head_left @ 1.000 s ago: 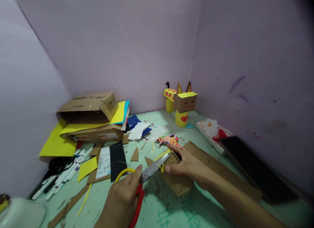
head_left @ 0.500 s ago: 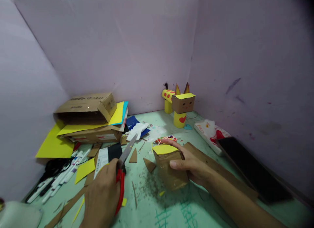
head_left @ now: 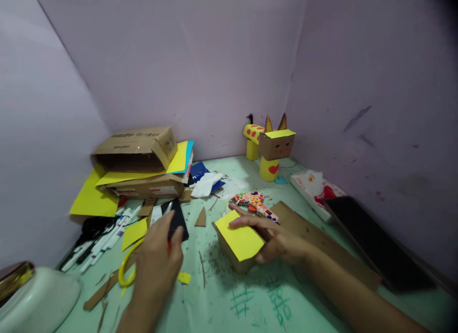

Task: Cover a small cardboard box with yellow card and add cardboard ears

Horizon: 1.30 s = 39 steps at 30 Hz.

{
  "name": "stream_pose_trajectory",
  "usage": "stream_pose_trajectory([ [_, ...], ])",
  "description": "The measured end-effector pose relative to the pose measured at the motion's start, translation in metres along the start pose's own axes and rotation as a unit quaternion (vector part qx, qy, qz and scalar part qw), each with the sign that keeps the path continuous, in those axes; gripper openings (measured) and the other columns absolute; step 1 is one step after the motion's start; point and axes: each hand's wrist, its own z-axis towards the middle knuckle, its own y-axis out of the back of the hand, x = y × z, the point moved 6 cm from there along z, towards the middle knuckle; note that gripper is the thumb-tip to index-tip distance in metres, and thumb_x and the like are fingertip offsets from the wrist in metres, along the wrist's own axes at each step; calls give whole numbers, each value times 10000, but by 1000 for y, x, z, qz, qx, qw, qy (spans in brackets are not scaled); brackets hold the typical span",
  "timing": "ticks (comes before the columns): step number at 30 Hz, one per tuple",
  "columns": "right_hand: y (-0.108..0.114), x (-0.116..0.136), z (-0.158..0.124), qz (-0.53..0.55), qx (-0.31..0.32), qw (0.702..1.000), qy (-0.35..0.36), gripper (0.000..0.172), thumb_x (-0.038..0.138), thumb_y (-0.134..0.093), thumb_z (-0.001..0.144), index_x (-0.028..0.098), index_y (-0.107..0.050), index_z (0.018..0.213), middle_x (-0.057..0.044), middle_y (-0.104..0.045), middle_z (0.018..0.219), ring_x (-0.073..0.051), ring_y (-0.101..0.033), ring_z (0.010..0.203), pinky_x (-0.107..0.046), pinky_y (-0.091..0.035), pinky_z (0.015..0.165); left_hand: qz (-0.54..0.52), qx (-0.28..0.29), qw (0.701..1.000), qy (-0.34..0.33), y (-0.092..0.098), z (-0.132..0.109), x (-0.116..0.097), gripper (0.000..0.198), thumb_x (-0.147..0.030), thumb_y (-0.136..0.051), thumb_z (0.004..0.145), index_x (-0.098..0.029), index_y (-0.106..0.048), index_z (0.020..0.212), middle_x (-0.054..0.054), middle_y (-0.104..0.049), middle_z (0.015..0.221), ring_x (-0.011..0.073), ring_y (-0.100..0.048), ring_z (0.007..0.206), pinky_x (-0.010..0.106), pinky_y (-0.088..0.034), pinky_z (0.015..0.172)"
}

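Observation:
My left hand hovers low over a pair of scissors, a bit blurred, its thumb apart from the fingers. A yellow handle loop of the scissors shows left of the hand; a blade tip and a bit of red show around it, the rest hidden. My right hand grips a small brown cardboard box from the right, fingertips over its top. Yellow paper covers that top. A pointed cardboard scrap lies behind the box to the left.
Yellow-and-cardboard animal figure stands at the back. Cardboard boxes and coloured sheets are stacked left, near white markers. At right are a tissue pack, a black slab and a cardboard strip. Patterned scrap lies behind my right hand.
The scissors have gone from raised in my left hand to low beneath it, and its grip has loosened. My right hand has turned the box so its yellow top shows more fully.

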Motion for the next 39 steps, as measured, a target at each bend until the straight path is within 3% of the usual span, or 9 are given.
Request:
stream_pose_trajectory([
  [4, 3, 4, 3, 34, -63, 997, 25, 489, 125, -681, 556, 271, -663, 1022, -35, -398, 1430, -266, -391, 1293, -407, -367, 993, -303, 147, 941, -36, -33, -20, -38, 507, -325, -492, 807, -146, -446, 1280, 129, -570, 1259, 226, -572, 1096, 362, -484, 886],
  [8, 21, -4, 6, -25, -227, 974, 7, 309, 170, -669, 565, 203, -615, 868, -88, -648, 1053, -247, -618, 961, -396, -463, 854, -286, 132, 949, -6, -40, -33, -46, 388, -240, -544, 756, -150, -521, 1132, 100, -654, 1060, 205, -633, 917, 345, -516, 802],
  [11, 31, -12, 3, 1, -308, 950, -47, 204, 184, -617, 579, 191, -562, 776, -52, -668, 801, -222, -641, 777, -386, -485, 782, -268, 147, 952, 17, -43, -41, -41, 316, -232, -521, 755, -176, -531, 1066, 39, -675, 829, 182, -645, 711, 313, -533, 654],
  [15, 29, -1, -11, 15, -356, 934, -24, 275, 329, -494, 771, 187, -575, 992, -103, -661, 1054, -246, -604, 1026, -408, -437, 923, -272, 123, 953, 54, -34, -42, -28, 289, -218, -474, 748, -207, -564, 1022, 25, -670, 796, 195, -641, 691, 307, -518, 591],
  [20, -15, 33, -20, -301, -262, 910, 112, 529, 486, -317, 905, 248, -381, 1373, -46, -356, 1466, -237, -257, 1365, -450, -169, 1120, -292, 13, 955, 59, -14, -24, -29, 409, -351, -346, 900, -212, -474, 1263, 79, -535, 1298, 239, -490, 1194, 433, -404, 986],
  [23, -42, 36, -13, -455, -174, 858, 161, 609, 512, -286, 901, 202, -301, 1424, -66, -257, 1506, -260, -183, 1389, -502, -65, 1129, -270, 37, 956, -111, -19, -15, -59, 463, -347, -277, 932, -237, -366, 1373, 44, -303, 1490, 220, -240, 1369, 467, -207, 1113],
  [26, -50, 26, -2, -536, -116, 825, 136, 650, 509, -272, 900, 115, -319, 1414, -132, -283, 1485, -297, -184, 1385, -550, 0, 1116, -242, 106, 935, -237, -36, -18, -78, 485, -344, -241, 937, -247, -312, 1407, 44, -305, 1490, 222, -213, 1379, 515, -160, 1117],
  [34, -25, 4, -4, -444, -125, 885, 60, 745, 517, -359, 883, 66, -180, 1448, -180, -127, 1523, -284, -114, 1400, -498, -156, 1123, -256, 173, 938, -156, -47, -22, -69, 489, -362, -247, 942, -200, -353, 1392, 73, -264, 1504, 235, -189, 1386, 512, -208, 1104],
  [39, -21, -3, -6, -339, -146, 929, -1, 1185, 430, -748, 619, 146, 33, 1463, -178, -37, 1535, -317, -71, 1399, -523, -138, 1115, -315, 160, 929, -111, -50, -23, -69, 497, -402, -240, 944, -194, -376, 1374, 64, -239, 1515, 216, -177, 1390, 462, -212, 1113],
])
